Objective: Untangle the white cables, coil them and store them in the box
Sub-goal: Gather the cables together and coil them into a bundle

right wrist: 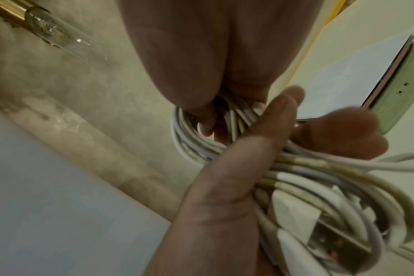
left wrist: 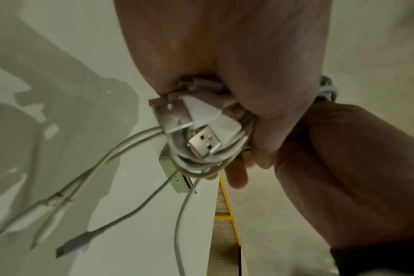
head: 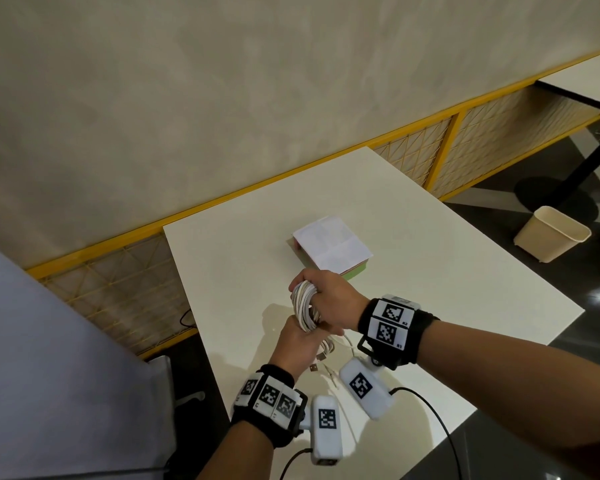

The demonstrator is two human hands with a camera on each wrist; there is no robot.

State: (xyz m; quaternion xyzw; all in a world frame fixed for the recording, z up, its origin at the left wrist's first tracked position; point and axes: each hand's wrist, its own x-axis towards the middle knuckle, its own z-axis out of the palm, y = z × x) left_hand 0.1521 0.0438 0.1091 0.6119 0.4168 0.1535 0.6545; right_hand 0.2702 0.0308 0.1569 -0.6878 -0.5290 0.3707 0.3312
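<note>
A bundle of coiled white cables [head: 305,308] is held above the white table [head: 430,271] by both hands. My right hand [head: 329,299] grips the top of the coil [right wrist: 196,147] from above. My left hand [head: 297,341] holds the lower end, its fingers curled round the cables and USB plugs [left wrist: 202,142]. Loose cable ends [left wrist: 71,244] with connectors hang below the left hand toward the table. The box [head: 331,249], green with a white sheet over its top, sits on the table just beyond the hands; the green box [right wrist: 395,89] also shows in the right wrist view.
A yellow-framed mesh railing [head: 430,147] runs along the table's far side by a beige wall. A beige bin [head: 551,237] stands on the dark floor to the right. Another table [head: 596,74] is at far right. Grey seating [head: 49,375] lies to the left.
</note>
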